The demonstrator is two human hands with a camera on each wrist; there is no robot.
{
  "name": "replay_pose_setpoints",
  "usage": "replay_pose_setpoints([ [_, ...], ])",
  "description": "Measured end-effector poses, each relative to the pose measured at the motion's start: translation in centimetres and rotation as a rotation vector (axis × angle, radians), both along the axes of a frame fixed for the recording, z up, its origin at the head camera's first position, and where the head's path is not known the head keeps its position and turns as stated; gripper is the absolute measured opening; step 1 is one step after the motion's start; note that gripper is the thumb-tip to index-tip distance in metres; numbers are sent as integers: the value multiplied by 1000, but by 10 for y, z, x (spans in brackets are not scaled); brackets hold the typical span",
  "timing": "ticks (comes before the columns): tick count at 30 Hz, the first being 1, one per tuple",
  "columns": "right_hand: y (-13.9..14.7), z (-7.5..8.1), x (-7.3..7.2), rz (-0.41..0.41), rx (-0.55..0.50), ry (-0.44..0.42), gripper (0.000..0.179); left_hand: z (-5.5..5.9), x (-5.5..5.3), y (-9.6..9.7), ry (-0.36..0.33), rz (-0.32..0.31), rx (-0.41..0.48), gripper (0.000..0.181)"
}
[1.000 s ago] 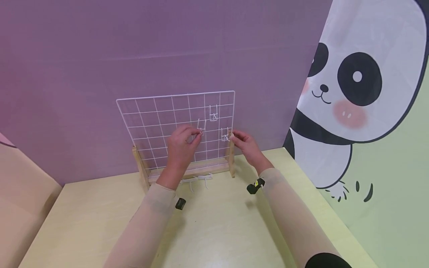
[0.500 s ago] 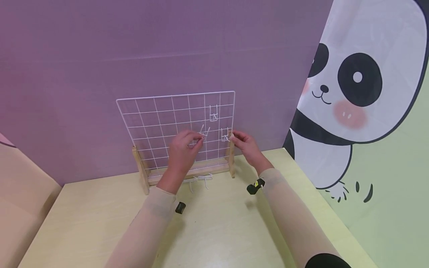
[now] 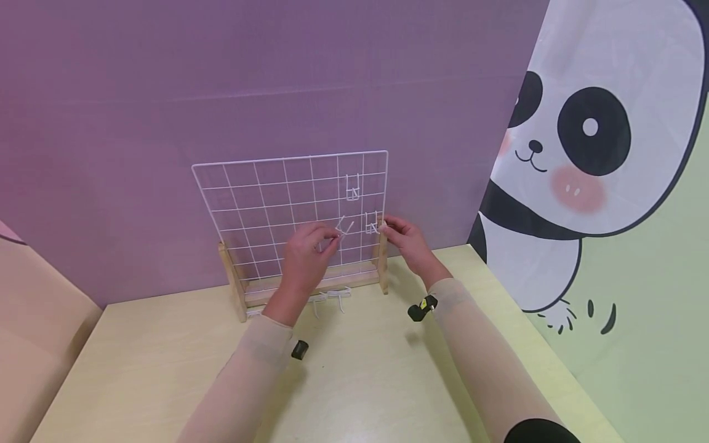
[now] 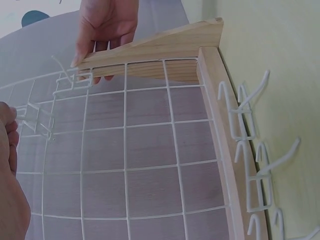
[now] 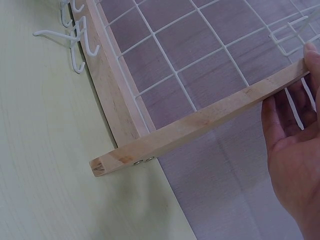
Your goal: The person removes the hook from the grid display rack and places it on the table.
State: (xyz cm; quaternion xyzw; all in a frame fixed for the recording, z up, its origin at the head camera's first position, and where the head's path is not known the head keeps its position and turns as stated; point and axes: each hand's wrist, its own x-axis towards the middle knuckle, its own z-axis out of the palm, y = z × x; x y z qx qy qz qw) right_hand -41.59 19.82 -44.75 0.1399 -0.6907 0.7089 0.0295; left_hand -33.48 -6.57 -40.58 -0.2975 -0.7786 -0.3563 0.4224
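Observation:
A white wire grid panel (image 3: 288, 158) stands upright in a wooden stand (image 3: 383, 264). My left hand (image 3: 304, 255) pinches a white wire hook (image 3: 344, 229) between thumb and fingertips, in front of the panel's right half. The hook is tilted, its two prongs pointing up and right; in the left wrist view this hook (image 4: 37, 120) overlaps the grid. My right hand (image 3: 410, 241) grips the top of the stand's right post, its thumb on the near side and fingers behind, as the right wrist view shows on the post (image 5: 200, 120). Two similar hooks hang on the grid, one higher (image 3: 352, 191) and one beside the post (image 3: 372, 225).
More white hooks (image 3: 339, 293) lie on the table along the stand's base, several of them seen in the left wrist view (image 4: 257, 182). A purple backdrop (image 3: 138, 184) rises behind the stand. To the right is a wall with a panda picture (image 3: 598, 246).
My left hand has moved down and a little right with the hook, which has tilted further to the right. The right hand stays on the post.

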Motion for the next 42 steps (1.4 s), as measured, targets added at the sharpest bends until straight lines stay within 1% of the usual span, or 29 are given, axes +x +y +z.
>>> replay_pose_setpoints([
  [3, 0, -1, -1, 3, 2, 5, 42, -3, 1, 1, -26, -1, -20, 8],
  [7, 1, -2, -1, 5, 10, 8, 42, -8, 1, 3, -40, -24, -29, 9],
  [16, 0, 1, 1, 1, 21, 3, 42, -16, 2, 7, -8, -54, -41, 12],
  [25, 1, 0, 0, -2, 23, -13, 43, -28, 1, 9, -77, -33, -110, 10],
  [29, 2, 0, 0, -1, 33, -17, 43, -33, 1, 9, -69, -42, -127, 11],
  [34, 2, 0, -1, -9, 49, -20, 44, -41, -1, 11, -51, -60, -135, 10],
  [38, 2, -1, -3, -9, 50, -4, 44, -47, -3, 13, -59, -74, -137, 11],
  [42, 2, -1, -3, -8, 57, 5, 43, -53, -3, 14, -76, -70, -158, 12],
])
